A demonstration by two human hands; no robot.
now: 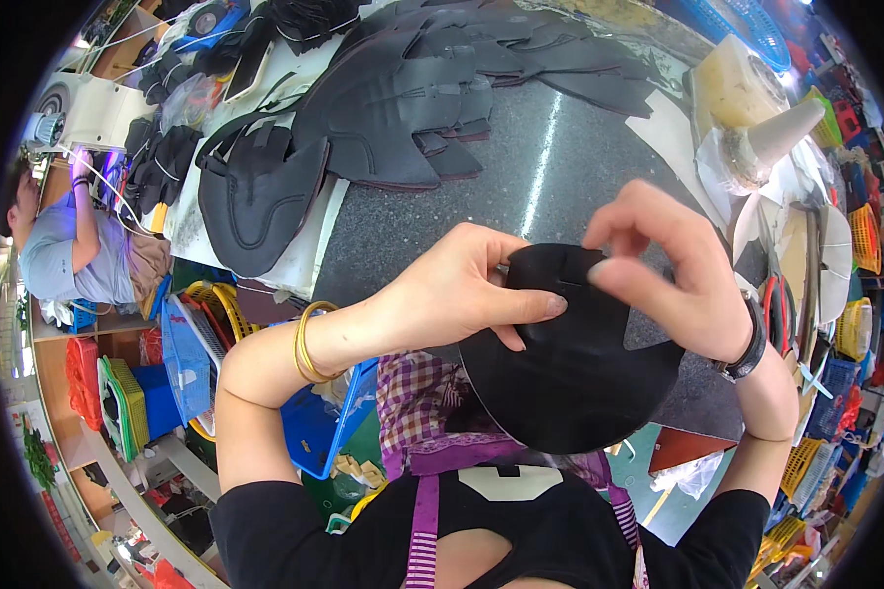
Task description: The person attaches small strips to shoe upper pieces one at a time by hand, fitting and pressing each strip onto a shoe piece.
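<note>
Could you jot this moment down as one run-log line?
left hand: pinches black piece near its edge | right hand: at that piece's top edge, contact unclear | worktop: overlapping dark padded pieces beyond

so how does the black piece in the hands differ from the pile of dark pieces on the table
The held piece is a single one, gripped by the left hand; the pile is many overlapping pieces, untouched. The held piece is close to the person, while the pile spreads farther away. The held piece shows a mostly plain face; the pile shows curved lines. Both are dark.
</note>
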